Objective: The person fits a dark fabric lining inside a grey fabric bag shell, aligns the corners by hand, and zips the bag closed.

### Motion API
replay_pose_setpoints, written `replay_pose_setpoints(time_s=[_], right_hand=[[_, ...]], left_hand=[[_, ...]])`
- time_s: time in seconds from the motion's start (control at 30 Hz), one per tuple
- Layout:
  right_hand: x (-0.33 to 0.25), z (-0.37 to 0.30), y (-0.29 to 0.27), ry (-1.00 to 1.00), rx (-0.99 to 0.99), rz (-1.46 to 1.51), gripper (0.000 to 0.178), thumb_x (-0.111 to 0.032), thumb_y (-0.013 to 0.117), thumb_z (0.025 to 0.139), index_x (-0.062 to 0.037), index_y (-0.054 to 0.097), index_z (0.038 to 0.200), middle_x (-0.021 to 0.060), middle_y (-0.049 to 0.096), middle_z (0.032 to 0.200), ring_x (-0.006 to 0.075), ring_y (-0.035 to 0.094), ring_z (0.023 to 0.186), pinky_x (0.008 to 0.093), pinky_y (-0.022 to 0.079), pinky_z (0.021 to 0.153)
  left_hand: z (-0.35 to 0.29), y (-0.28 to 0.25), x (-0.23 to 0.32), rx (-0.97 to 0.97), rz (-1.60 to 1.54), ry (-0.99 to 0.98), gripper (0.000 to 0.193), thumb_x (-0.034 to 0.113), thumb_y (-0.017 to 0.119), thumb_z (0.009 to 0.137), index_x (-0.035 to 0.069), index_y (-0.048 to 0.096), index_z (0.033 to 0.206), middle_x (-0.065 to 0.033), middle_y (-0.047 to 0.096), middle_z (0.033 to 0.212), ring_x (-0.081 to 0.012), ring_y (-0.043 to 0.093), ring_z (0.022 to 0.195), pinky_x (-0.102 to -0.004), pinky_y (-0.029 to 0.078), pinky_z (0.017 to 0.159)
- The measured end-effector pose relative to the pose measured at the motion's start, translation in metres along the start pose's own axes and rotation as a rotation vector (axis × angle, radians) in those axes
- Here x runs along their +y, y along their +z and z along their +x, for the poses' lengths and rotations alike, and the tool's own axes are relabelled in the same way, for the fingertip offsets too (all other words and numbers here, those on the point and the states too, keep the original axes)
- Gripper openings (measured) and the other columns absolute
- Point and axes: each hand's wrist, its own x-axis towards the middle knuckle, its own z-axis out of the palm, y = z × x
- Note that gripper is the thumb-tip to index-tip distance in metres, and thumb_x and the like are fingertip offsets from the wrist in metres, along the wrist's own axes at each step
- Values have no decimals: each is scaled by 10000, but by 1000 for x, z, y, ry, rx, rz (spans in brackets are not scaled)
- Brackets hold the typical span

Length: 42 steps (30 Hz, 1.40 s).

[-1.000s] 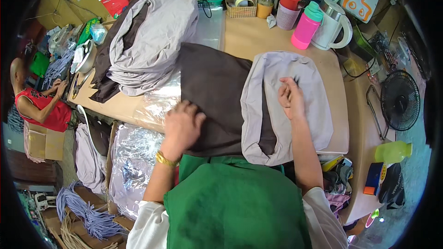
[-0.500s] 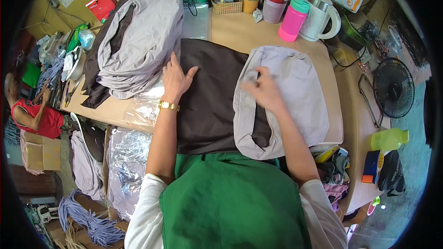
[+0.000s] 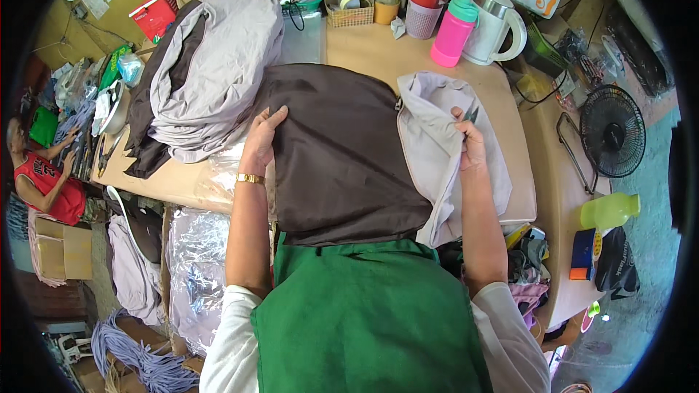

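Observation:
My left hand (image 3: 265,131) pinches the left edge of a dark brown cloth panel (image 3: 338,153) that lies spread in front of me. On its right side the panel meets a pale grey cloth (image 3: 429,131) along a curved seam. My right hand (image 3: 470,141) is closed on a gathered fold of the grey cloth and lifts it. A small dark pointed tool (image 3: 472,113) sticks up from the right fingers; its kind is not clear. Both cloths appear joined as one sewn piece, its near edge against my green apron (image 3: 371,313).
A pile of grey and brown sewn pieces (image 3: 218,65) lies at the left. At the back stand a pink bottle (image 3: 451,36), a white kettle (image 3: 488,29) and a tape basket (image 3: 349,13). A black fan (image 3: 613,131) is at the right. Another person in red (image 3: 49,182) sits far left.
My right hand has taken hold of the grey cloth and pulled it up and right, uncovering more brown panel. My left hand, flat before, now grips the brown edge.

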Motion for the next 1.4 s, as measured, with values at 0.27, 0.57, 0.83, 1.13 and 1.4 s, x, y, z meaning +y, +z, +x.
replay_pose_setpoints(time_s=[0.27,0.57,0.83,1.13,1.4], right_hand=[[-149,27,97,-657,249,-88,201,-122,608,856,-86,627,1053,61,645,967,203,636,904,342,527,805],[-137,-124,52,-467,-9,-1277,48,-59,555,853,-96,582,866,-68,503,739,36,448,595,194,346,521],[-113,-182,50,-467,-615,-465,166,-63,590,860,40,659,751,119,641,605,152,547,417,270,436,427],[-16,-1,91,-489,-478,-1957,371,-70,508,932,-135,562,1293,124,464,1433,415,372,1347,449,319,1106],[21,-29,64,-138,-250,-2021,417,-147,492,959,-218,499,1370,93,331,1533,428,281,1397,514,259,1131]], left_hand=[[14,70,158,27,114,749,332,231,671,897,12,612,1140,-52,639,1048,-138,580,971,-287,435,886],[-61,60,137,-149,896,888,287,17,682,802,-40,629,1079,-130,689,1051,-178,638,960,-316,497,855],[-95,-5,16,-478,1402,512,262,-85,534,705,50,639,903,-91,678,1084,-267,618,1065,-473,404,996],[-183,71,140,240,635,1463,127,5,601,758,-9,630,881,-147,677,816,-341,632,921,-516,369,1028],[-228,61,143,220,456,1735,313,92,613,814,-10,500,1088,-173,629,984,-346,595,1012,-478,378,1021]])
